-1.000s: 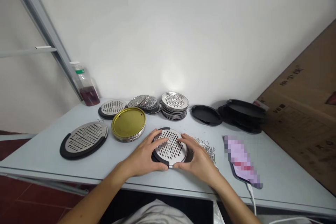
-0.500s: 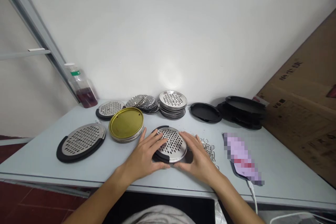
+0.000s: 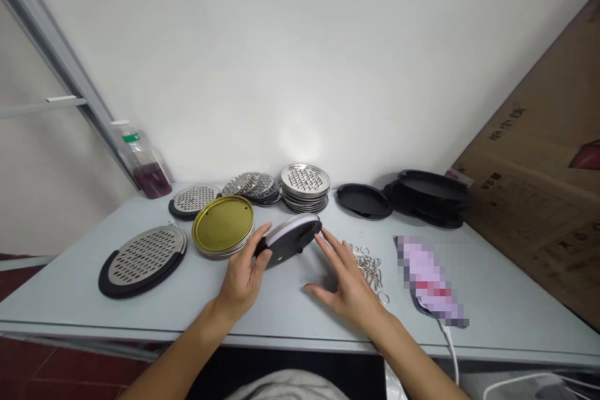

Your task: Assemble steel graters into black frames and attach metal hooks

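A round grater (image 3: 293, 244) in a black holder is tilted up off the table, its black underside facing me and a thin pale rim along the top. My left hand (image 3: 244, 275) pinches its left edge between thumb and fingers. Beside the right edge, my right hand (image 3: 344, 281) has its fingers spread, the fingertips at or very near the rim; I cannot tell whether they touch. Metal hooks and rings (image 3: 368, 265) lie in a loose pile just past my right hand. To the left stands a stack of discs topped by a gold-coloured lid (image 3: 224, 223).
Two slotted discs in black holders (image 3: 145, 259) lie at left. Behind are loose grater discs (image 3: 253, 186), a grater stack (image 3: 305, 181), a black tray (image 3: 364, 200) and stacked black holders (image 3: 431, 194). A bottle (image 3: 150, 169), a cabled phone (image 3: 431, 281) and a cardboard box (image 3: 539, 200) flank them.
The grater lay flat on the table between both hands. Now it is raised and tipped with its underside towards me, held by my left hand, while my right hand's thumb has come away.
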Tool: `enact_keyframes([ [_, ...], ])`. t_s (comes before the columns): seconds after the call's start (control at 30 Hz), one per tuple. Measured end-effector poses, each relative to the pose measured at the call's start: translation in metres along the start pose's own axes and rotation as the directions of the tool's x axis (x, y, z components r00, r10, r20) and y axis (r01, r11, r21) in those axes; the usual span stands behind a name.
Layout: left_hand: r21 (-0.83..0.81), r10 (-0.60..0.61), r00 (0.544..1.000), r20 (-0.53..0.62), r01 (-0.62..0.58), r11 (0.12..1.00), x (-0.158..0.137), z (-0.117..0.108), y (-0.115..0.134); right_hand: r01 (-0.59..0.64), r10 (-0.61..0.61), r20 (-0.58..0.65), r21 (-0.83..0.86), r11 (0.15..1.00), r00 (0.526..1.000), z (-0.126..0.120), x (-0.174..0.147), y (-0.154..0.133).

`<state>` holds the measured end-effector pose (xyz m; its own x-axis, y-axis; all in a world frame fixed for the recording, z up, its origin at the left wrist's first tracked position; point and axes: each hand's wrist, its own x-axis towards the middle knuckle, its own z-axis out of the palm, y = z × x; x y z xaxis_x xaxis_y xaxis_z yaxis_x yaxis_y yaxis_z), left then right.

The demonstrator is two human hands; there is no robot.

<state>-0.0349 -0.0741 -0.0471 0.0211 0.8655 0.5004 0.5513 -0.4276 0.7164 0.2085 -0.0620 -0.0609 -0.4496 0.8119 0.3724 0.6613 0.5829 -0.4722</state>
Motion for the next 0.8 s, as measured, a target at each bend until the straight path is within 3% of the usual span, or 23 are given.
enact_keyframes([
  [0.1,-0.11,-0.102,0.995,-0.017,0.1,0.989,0.001,0.002,-0.001,-0.01,0.01,0.016,-0.01,1.0,1.0,0.002,0.0,0.001],
  [0.2,-0.211,-0.2,0.977,0.081,0.212,0.954,0.002,0.005,-0.003,-0.024,0.024,-0.001,0.001,1.0,1.0,0.005,-0.001,0.004],
  [0.27,-0.228,-0.193,0.969,0.155,0.225,0.947,0.002,0.007,-0.004,-0.041,0.041,-0.007,0.005,0.999,0.999,0.005,-0.002,0.005],
  [0.53,0.101,-0.137,0.958,0.25,0.115,0.988,0.001,0.005,-0.011,0.002,-0.003,-0.011,-0.065,0.998,1.0,0.002,-0.004,0.007],
  [0.8,0.245,-0.142,0.924,0.354,0.055,0.968,0.0,0.005,-0.02,0.098,-0.112,-0.044,-0.239,0.966,0.993,0.002,-0.003,0.005],
])
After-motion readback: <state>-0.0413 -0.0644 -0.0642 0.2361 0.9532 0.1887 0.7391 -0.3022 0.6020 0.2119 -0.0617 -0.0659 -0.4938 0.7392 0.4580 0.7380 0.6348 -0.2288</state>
